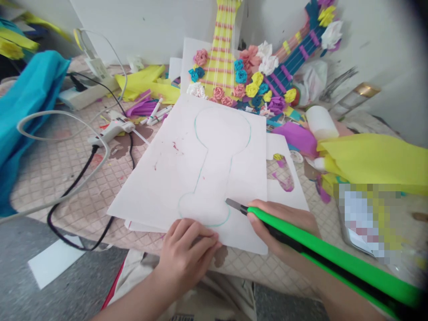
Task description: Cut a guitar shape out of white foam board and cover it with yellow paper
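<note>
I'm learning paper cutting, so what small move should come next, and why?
Perhaps draw the cutter along the teal outline: the right hand holds it with the blade extended near that outline, and the left hand rests on the sheet.

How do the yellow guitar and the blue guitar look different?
The yellow guitar stands nearly upright, while the blue guitar slants up to the right.
The yellow guitar has pinkish bands, while the blue guitar's blue part carries purple bands.
Both have colourful flowers around them.
</note>
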`<state>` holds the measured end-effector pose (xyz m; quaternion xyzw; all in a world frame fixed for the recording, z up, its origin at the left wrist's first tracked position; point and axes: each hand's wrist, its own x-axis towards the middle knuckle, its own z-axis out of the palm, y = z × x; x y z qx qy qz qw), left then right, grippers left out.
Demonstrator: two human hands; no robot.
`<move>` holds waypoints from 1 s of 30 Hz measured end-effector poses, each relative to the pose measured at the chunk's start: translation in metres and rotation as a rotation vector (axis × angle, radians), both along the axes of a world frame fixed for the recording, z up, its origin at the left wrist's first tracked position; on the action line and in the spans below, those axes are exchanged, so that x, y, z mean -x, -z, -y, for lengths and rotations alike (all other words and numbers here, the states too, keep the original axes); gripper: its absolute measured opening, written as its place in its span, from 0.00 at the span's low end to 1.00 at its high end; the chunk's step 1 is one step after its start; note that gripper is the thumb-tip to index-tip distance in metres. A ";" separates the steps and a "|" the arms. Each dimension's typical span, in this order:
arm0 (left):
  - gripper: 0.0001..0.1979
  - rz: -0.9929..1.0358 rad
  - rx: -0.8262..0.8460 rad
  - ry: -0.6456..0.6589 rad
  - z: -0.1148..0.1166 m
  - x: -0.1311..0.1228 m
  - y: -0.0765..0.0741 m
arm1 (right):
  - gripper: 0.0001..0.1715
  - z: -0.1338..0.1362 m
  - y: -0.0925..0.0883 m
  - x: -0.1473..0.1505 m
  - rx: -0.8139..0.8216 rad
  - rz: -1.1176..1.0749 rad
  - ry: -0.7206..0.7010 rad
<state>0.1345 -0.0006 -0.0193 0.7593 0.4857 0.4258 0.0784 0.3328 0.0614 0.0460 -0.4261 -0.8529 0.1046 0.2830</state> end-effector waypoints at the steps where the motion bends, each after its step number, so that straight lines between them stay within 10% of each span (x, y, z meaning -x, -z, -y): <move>1: 0.04 0.001 0.004 -0.001 0.000 0.000 0.000 | 0.03 0.001 0.000 0.000 0.004 -0.004 0.006; 30: 0.05 0.003 0.014 0.001 0.000 0.001 -0.002 | 0.06 0.033 0.004 0.012 -0.016 -0.081 0.272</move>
